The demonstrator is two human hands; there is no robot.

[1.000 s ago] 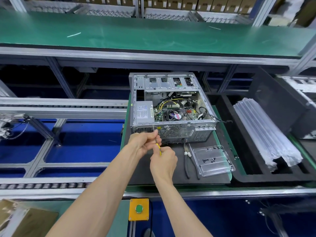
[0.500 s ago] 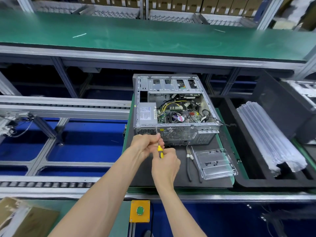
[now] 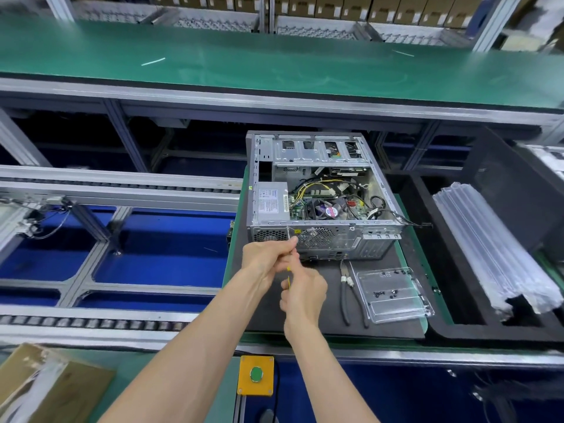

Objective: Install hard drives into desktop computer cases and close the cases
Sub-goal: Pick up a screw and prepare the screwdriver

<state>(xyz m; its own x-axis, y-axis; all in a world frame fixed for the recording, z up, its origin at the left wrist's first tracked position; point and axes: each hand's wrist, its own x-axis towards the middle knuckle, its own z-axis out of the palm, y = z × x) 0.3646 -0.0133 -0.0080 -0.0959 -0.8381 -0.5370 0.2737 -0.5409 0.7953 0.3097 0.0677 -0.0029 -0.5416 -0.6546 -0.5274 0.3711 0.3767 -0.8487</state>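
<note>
An open desktop computer case (image 3: 320,190) lies on its side on a dark mat (image 3: 305,303), its rear panel facing me and its inside exposed. My right hand (image 3: 305,296) grips the yellow handle of a screwdriver (image 3: 288,277) just in front of the rear panel. My left hand (image 3: 268,256) pinches the screwdriver's shaft close to the tip, near the panel's fan grille. The tip itself is hidden by my fingers.
Pliers (image 3: 346,288) and a clear plastic tray (image 3: 393,296) holding several small screws lie on the mat to the right. A black bin (image 3: 442,326) with clear plastic sleeves (image 3: 494,254) stands further right. A yellow button box (image 3: 255,375) sits near me; a roller conveyor (image 3: 91,323) runs left.
Both hands with the screwdriver have stayed at the case's rear panel, shifting only slightly as my view moved; the left fingers remain on the shaft.
</note>
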